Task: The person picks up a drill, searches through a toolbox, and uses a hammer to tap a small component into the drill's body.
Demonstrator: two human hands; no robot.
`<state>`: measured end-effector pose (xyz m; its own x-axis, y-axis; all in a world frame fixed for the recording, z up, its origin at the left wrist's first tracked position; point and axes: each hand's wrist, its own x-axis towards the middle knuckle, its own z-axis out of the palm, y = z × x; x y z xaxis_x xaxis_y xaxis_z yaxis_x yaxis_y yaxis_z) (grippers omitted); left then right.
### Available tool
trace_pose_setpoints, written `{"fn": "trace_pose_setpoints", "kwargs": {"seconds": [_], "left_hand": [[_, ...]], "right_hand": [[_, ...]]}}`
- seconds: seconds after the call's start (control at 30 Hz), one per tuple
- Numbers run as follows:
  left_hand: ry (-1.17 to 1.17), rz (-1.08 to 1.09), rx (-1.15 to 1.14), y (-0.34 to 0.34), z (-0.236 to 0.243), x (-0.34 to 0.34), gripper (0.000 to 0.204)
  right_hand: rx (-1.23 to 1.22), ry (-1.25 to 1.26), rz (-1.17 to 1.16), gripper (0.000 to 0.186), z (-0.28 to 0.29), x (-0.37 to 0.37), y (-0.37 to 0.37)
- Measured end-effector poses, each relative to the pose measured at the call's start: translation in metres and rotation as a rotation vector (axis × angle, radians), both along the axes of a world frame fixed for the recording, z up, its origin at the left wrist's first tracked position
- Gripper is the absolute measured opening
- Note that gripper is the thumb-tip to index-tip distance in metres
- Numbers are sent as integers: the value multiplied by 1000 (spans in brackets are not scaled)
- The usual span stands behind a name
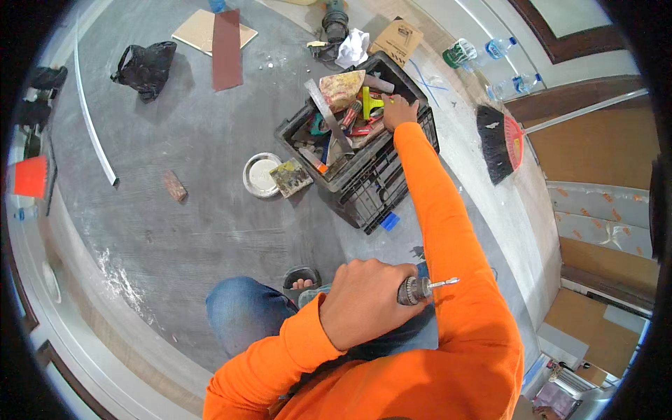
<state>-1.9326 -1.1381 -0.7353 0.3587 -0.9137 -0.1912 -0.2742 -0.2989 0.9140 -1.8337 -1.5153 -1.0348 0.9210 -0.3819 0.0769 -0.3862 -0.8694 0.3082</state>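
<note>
My left hand [369,297] is wrapped around a drill chuck [414,289] with a thin drill bit [444,283] pointing right; whatever body lies behind the chuck is hidden in my palm. My right arm stretches forward to a black toolbox [378,189]. Inside it, my right hand [400,112] reaches down beside a yellow-green plastic tool [371,102], its fingertips partly hidden among the contents. Around it in the box lie a long metal blade [327,115], a stained sponge-like block [341,89], red-handled tools and other loose tools.
Left of the toolbox are a round white lid [261,176] and a stained square block [290,178]. A broom [500,143] and plastic bottles [514,85] lie at the right. Farther off are a black plastic bag [145,68], a brown strip [226,49] and a power tool [335,26].
</note>
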Motion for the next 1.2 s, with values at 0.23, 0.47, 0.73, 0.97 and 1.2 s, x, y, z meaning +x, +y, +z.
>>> {"fn": "trace_pose_setpoints", "kwargs": {"seconds": [0.23, 0.47, 0.73, 0.97, 1.2], "left_hand": [[14, 45, 39, 9, -3, 8, 32], [19, 62, -42, -2, -2, 3, 33], [0, 37, 3, -5, -4, 5, 36], [-4, 24, -6, -10, -2, -1, 37], [-70, 39, 18, -7, -8, -5, 36]], "right_hand": [[483, 267, -24, 43, 46, 25, 38], [526, -220, 17, 54, 129, 22, -29], [773, 171, 117, 50, 122, 21, -23], [753, 233, 126, 32, 30, 26, -18], [971, 560, 191, 38, 7, 48, 13]]}}
